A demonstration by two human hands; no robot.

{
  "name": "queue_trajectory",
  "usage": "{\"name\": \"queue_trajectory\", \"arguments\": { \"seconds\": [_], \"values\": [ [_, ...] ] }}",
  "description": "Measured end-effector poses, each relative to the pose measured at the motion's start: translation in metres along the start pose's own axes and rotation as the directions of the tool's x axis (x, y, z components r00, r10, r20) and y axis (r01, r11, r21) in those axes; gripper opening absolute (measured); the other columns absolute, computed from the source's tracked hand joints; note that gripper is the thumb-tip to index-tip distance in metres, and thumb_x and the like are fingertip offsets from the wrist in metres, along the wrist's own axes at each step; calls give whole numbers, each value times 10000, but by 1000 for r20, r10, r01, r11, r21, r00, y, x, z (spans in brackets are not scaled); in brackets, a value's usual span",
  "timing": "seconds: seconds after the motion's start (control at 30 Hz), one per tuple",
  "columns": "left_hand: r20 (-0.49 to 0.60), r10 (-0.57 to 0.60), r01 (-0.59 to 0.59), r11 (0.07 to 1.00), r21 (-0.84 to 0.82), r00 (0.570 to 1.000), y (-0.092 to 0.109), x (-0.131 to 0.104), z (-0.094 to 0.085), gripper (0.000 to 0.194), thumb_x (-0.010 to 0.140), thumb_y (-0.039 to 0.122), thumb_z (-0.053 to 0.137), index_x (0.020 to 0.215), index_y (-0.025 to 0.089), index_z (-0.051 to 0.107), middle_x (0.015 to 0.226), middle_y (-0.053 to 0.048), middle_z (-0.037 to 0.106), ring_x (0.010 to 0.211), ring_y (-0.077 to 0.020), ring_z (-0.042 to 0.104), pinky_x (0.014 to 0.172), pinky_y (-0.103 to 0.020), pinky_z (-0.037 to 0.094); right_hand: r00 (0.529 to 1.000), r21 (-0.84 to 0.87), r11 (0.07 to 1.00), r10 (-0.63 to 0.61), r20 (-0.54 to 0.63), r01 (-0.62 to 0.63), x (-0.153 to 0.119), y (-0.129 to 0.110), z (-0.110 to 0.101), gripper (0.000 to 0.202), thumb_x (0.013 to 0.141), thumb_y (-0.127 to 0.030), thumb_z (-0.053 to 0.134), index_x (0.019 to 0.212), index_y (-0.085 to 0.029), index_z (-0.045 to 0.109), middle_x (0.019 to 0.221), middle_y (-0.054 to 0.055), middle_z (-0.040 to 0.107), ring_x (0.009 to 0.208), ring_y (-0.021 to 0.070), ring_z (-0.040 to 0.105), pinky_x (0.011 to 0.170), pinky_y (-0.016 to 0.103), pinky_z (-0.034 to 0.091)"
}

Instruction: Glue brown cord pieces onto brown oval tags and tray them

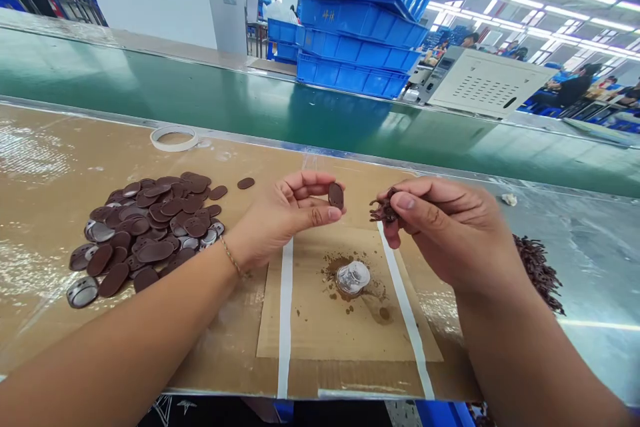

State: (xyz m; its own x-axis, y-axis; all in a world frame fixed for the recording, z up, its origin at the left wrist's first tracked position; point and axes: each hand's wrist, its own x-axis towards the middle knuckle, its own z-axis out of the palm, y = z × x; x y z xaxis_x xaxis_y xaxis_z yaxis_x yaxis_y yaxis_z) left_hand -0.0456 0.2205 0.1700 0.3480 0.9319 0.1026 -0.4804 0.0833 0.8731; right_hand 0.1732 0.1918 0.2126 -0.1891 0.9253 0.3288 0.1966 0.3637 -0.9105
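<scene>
My left hand (300, 210) pinches a small brown oval plate (336, 195) between thumb and fingers, holding it upright above the table. Facing it, a short gap to the right, my right hand (435, 220) grips a dark brown branched piece (383, 208) with thin prongs pointing left. Below and between the hands stands a small clear cup (353, 277) on a taped cardboard sheet (320, 333), with brown stains around it. A heap of similar brown oval plates (155, 250) lies left of my left forearm. Behind my right wrist is a pile of dark branched pieces (540, 273), partly hidden.
A roll of tape (174, 138) lies at the back left of the table. Beyond the table edge runs a green conveyor belt (225, 103). Stacked blue crates (355, 73) and a pale metal box (493, 83) stand behind it. People sit far off at right.
</scene>
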Motion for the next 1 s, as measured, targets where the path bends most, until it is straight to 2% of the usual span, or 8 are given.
{"name": "queue_trajectory", "arguments": {
  "seconds": [0.17,0.33,0.57,0.73,0.9,1.0],
  "values": [
    [75,-86,87,996,-11,993,1,-8,11,406,653,116,931,1012,203,765,1005,-27,792,876,-141,754,877,-276,608,999,111,994,-2,-33,6,0,2,9,309,857,-564,802,894,-259,763,861,40,711,584,152,589,481,312,532],
    [87,-107,109,994,-23,990,0,-9,13,404,635,119,946,996,205,786,992,-27,789,869,-135,744,859,-270,626,999,22,1000,-18,26,18,-2,0,10,334,898,-569,759,920,-236,767,799,36,695,588,151,598,535,317,561],
    [97,-102,105,994,-19,990,-1,-9,11,417,625,158,966,1004,237,812,1025,-24,794,895,-129,747,879,-256,632,998,-32,998,-60,27,61,0,-10,14,361,858,-578,798,846,-219,760,758,29,700,566,133,595,522,278,562],
    [104,-105,105,994,5,989,-2,-10,9,440,606,218,988,1009,249,814,1022,-26,795,927,-140,749,901,-275,635,994,-32,994,-101,47,103,0,-8,13,276,885,-490,802,859,-217,772,758,22,711,564,126,601,536,269,555],
    [147,-95,97,995,-9,985,0,-9,10,418,648,187,966,1032,241,811,991,-10,796,877,-88,738,842,-182,620,985,-11,988,-150,89,152,0,-6,11,132,908,-366,800,893,-235,788,804,17,736,608,127,634,610,277,579],
    [154,-89,96,995,-38,984,1,-9,11,408,649,151,958,1022,221,810,944,1,794,828,-66,730,800,-149,614,981,-30,986,-162,110,166,-1,-7,12,106,914,-343,793,918,-237,792,802,17,738,625,128,638,619,274,575]
  ]
}}
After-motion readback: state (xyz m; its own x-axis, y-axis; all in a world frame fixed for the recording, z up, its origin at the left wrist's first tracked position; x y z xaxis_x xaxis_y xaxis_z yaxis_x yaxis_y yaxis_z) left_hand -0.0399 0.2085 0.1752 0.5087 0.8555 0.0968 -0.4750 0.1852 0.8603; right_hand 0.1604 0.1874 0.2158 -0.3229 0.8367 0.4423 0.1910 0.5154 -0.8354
